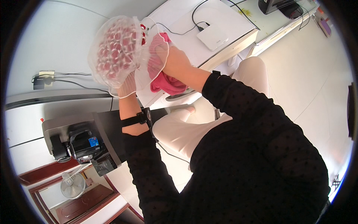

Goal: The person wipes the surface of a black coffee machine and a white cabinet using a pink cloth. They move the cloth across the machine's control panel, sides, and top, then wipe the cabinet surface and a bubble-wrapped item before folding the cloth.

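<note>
A round bouquet of red and white flowers (117, 50), wrapped in sheer white material with a bead-edged ruffle (152, 57), is tilted over the white table at upper left. My left hand (125, 81) is at its lower side, its fingers mostly hidden behind the wrap. My right hand (173, 61) is at the ruffle with a pink cloth (170, 84), which hangs below the palm and also shows above the fingers. How far the fingers of either hand are closed is hard to see.
A white box-shaped device (212, 37) with black cables lies on the white table (179, 16). A power adapter (39, 83) is plugged into the wall at left. A dark appliance (84, 142) stands at lower left, near a fan (73, 186). A purple phone-like object (324, 27) is at upper right.
</note>
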`<control>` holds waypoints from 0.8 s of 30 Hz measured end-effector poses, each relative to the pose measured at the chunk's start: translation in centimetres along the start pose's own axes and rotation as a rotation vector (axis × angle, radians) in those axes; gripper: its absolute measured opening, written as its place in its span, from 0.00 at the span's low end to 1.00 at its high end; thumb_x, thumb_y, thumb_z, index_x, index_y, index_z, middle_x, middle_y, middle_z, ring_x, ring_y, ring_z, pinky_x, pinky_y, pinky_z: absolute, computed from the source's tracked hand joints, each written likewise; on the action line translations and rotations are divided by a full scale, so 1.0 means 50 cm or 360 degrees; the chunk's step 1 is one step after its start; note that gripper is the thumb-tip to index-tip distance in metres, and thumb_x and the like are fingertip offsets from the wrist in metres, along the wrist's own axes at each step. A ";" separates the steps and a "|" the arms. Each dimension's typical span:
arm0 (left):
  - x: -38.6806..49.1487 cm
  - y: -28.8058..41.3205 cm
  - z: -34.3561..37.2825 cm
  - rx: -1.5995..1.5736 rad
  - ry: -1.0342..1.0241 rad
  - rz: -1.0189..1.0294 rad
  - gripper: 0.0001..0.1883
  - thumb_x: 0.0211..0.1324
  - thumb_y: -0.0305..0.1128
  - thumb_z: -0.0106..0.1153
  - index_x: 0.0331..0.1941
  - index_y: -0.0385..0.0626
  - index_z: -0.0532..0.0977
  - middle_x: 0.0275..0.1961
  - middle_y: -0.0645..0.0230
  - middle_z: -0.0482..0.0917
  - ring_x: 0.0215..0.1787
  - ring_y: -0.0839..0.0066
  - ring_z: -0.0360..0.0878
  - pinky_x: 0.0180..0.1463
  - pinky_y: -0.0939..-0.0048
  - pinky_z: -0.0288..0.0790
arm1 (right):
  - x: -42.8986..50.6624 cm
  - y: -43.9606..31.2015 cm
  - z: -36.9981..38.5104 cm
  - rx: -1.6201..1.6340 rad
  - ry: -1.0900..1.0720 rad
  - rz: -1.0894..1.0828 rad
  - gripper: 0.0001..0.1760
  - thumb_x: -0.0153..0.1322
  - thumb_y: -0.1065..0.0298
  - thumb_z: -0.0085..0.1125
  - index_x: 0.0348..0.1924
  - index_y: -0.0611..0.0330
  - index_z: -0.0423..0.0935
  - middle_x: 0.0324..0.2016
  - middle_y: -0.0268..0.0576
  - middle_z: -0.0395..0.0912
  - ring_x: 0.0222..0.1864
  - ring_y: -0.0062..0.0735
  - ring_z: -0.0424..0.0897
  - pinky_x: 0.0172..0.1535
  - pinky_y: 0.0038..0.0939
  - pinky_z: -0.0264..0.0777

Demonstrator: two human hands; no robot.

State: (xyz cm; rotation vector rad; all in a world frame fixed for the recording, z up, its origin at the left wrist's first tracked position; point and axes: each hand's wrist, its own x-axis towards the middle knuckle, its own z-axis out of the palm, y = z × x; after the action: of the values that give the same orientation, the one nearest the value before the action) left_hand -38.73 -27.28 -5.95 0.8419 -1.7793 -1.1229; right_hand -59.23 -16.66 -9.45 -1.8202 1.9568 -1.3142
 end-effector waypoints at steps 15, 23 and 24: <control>0.059 -0.010 -0.027 0.1657 0.0154 0.0836 0.33 0.64 0.42 0.67 0.72 0.50 0.72 0.74 0.64 0.74 0.76 0.64 0.69 0.79 0.61 0.62 | 0.020 -0.001 -0.012 0.0026 -0.0249 0.0120 0.21 0.72 0.50 0.64 0.54 0.49 0.79 0.44 0.49 0.85 0.46 0.57 0.85 0.48 0.54 0.80; 0.038 0.001 -0.019 0.1282 0.0173 0.0566 0.33 0.64 0.42 0.67 0.72 0.49 0.72 0.73 0.64 0.75 0.76 0.64 0.70 0.78 0.61 0.63 | 0.006 -0.034 -0.042 0.0703 0.0053 0.0067 0.21 0.71 0.61 0.65 0.56 0.56 0.81 0.48 0.54 0.85 0.49 0.61 0.83 0.52 0.49 0.78; 0.035 -0.004 -0.016 0.1255 0.0178 0.0552 0.33 0.64 0.42 0.67 0.72 0.49 0.72 0.73 0.64 0.75 0.76 0.64 0.70 0.78 0.61 0.63 | 0.006 -0.042 -0.038 0.0811 0.0071 0.0121 0.21 0.71 0.62 0.64 0.56 0.57 0.81 0.48 0.55 0.85 0.49 0.61 0.83 0.53 0.49 0.77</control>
State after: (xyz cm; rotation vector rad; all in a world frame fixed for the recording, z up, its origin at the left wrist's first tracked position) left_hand -38.72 -29.14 -5.41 0.9544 -2.1811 -0.1179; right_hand -59.02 -15.72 -6.77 -1.4656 1.5012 -1.6484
